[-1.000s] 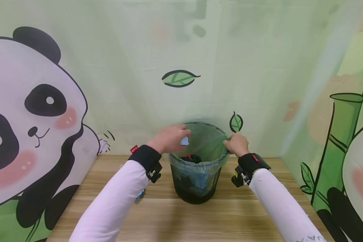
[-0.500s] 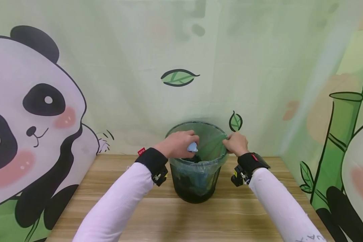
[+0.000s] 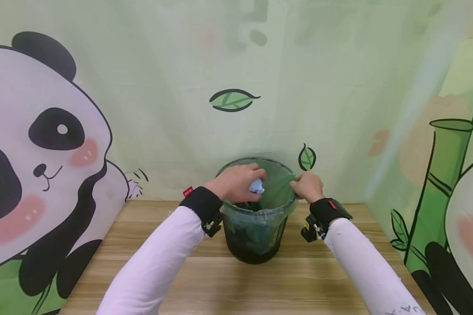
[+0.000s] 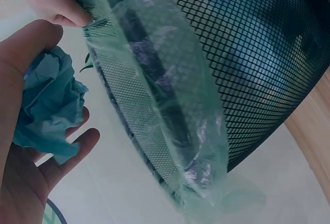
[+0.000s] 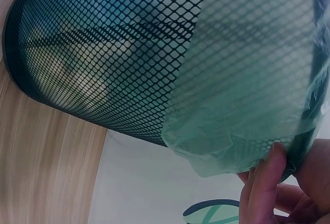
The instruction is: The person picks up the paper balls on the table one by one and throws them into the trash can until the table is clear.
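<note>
A black mesh trash bin (image 3: pixel 256 245) stands upright on the table, lined with a thin green plastic bag (image 5: pixel 221 131) folded over its rim. My left hand (image 3: pixel 238 181) is above the bin's mouth in the head view. A crumpled piece of blue paper (image 4: pixel 51 103) sits between its thumb and loosely curled fingers. At the right side of the rim, my right hand (image 3: pixel 308 187) pinches the edge together with the bag, thumb on one side and fingers on the other (image 5: pixel 263 188). Dark contents (image 3: pixel 252 205) show inside the bin, partly covered by the left hand.
The wood-grain table (image 3: pixel 299 280) extends in front of and beside the bin. Close behind rises a pale green backdrop (image 3: pixel 161 131) printed with pandas, leaves and bamboo. Both wrists wear black straps with small cameras.
My left hand has moved right, from the bin's left rim to over its mouth, carrying the blue paper. A blue thing on the table is now hidden behind the left arm. The right hand stays put.
</note>
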The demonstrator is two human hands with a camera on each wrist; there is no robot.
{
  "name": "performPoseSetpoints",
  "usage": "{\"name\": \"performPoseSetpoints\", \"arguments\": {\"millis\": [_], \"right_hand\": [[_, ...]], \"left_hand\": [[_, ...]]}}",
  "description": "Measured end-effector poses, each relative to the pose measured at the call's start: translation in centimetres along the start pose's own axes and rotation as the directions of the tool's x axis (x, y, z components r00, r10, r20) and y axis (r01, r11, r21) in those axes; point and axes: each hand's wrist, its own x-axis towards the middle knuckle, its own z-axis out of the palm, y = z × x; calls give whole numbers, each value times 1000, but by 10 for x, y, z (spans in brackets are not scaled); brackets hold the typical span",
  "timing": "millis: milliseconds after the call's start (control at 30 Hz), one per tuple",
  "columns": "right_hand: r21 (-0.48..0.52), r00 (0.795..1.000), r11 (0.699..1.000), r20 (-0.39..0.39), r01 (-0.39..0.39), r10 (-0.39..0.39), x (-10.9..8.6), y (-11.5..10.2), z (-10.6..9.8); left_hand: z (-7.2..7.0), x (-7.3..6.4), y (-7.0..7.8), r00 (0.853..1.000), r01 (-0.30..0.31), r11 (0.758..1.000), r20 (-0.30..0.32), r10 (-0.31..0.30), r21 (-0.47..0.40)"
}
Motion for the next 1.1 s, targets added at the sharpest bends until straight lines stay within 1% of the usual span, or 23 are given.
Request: {"name": "performPoseSetpoints", "arguments": {"millis": [267, 400, 533, 633, 767, 900, 1000, 1100], "right_hand": [[-2, 1000, 1000, 2, -9, 9, 0, -1, 1], [0, 1000, 1000, 5, -18, 18, 0, -1, 1], [-2, 1000, 1000, 8, -18, 18, 0, -2, 1], [-5, 1000, 1000, 4, -10, 10, 0, -1, 1], [-7, 1000, 1000, -4, -4, 4, -1, -1, 0], [-9, 1000, 1000, -8, -4, 4, -1, -2, 0], [-10, 1000, 1000, -9, -8, 8, -1, -3, -1], [-13, 1000, 1000, -8, -11, 11, -2, -3, -1]], "left_hand": [[-3, 1, 0, 1000, 21, 1000, -14, -21, 13], [-3, 0, 0, 1000, 25, 1000, 1, -25, 4], [-2, -2, -1, 1000, 28, 1000, 5, -28, -7], [-1, -6, -5, 999, 37, 999, -8, -37, -8], [0, -13, -14, 998, 50, 999, -34, -51, -16], [3, -23, -29, 995, 52, 998, -85, -54, -33], [6, -31, -43, 989, 56, 998, -134, -60, -32], [9, -41, -57, 981, 83, 996, -174, -84, -18]]}}
